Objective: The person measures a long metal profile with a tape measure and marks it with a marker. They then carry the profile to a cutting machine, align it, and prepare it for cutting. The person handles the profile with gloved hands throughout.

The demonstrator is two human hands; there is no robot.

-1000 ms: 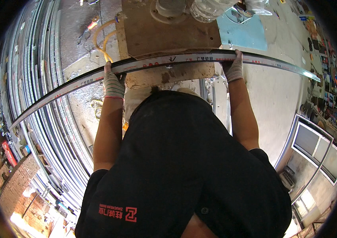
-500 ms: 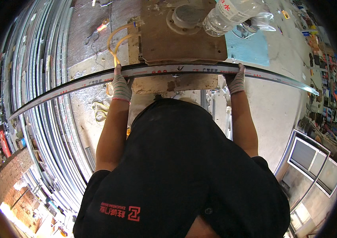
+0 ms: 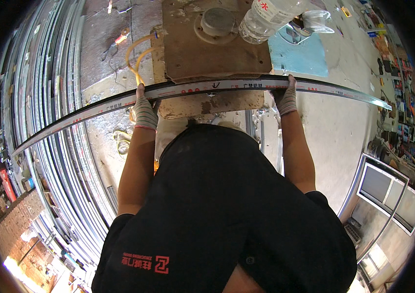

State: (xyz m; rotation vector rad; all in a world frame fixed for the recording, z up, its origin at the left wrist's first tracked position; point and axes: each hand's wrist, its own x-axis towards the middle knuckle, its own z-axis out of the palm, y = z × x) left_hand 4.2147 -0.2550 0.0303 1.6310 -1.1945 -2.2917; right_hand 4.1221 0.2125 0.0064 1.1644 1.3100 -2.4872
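Long metal strip (image 3: pixel 207 90), dark-edged w/ red marks, clamped by both gloved hands (image 3: pixel 145 111).

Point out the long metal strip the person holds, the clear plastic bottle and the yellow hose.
long metal strip (image 3: pixel 207 89), head view, on its middle stretch between the hands.
clear plastic bottle (image 3: pixel 266 17), head view, on its body.
yellow hose (image 3: pixel 134 53), head view, on its loop.

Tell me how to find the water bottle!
Look at the brown machine block above the long strip held in both gloved hands. The bottle lies tipped over at the block's top right corner. It is the only clear plastic thing there, beside a blue mat.
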